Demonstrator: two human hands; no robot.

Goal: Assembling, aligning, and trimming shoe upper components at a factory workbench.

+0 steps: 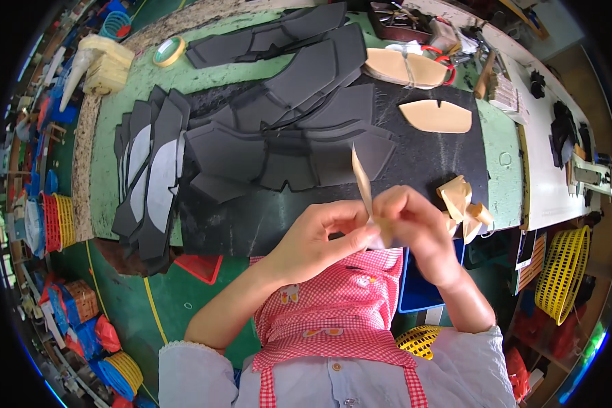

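Observation:
A thin tan piece (362, 178), seen almost edge-on, stands up between my hands above the near edge of the black mat. My left hand (319, 234) pinches its lower end between thumb and fingers. Closed against the same lower end is my right hand (418, 228), its fingertips blurred by motion. Something pale shows between the fingertips, too smeared to make out. Beyond my hands lie dark grey foam panels (285, 160), overlapping in a pile. To the right, a flat tan piece (436, 116) with a small notch rests on the mat.
Crumpled tan strips (464, 207) lie at the mat's right edge. Grey panels with white patches (158, 166) are stacked at left. Farther back are a tape roll (168, 51), a tied stack of tan pieces (404, 68) and red-handled scissors (450, 66). A blue bin (421, 285) stands below.

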